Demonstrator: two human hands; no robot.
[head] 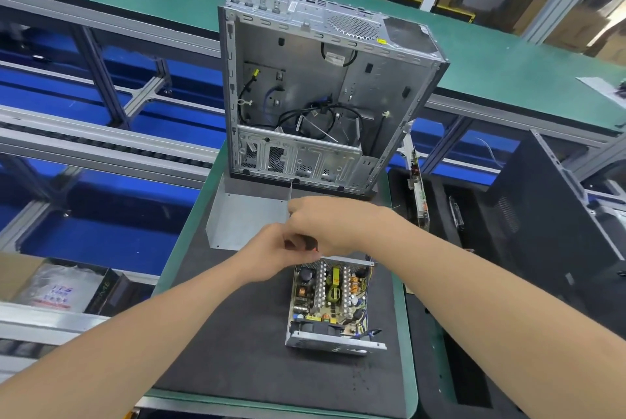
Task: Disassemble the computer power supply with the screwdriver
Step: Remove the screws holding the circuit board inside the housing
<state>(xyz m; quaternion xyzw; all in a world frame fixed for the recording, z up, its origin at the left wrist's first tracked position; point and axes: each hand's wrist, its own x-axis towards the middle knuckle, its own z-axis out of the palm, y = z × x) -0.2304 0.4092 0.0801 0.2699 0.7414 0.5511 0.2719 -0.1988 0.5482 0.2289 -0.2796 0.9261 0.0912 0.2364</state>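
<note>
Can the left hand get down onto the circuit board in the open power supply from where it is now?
Probably yes. The left hand hovers at the far edge of the power supply, whose cover is off, leaving the circuit board exposed from above. Only the right hand crowds that far edge.

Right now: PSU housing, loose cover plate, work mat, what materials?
Power supply housing: bare sheet metal, likely steel; grey sheen, punched vent holes.
Cover plate: same thin sheet metal, matte grey, folded edge.
Mat: dark, dull, finely textured; probably rubber or foam.
</note>
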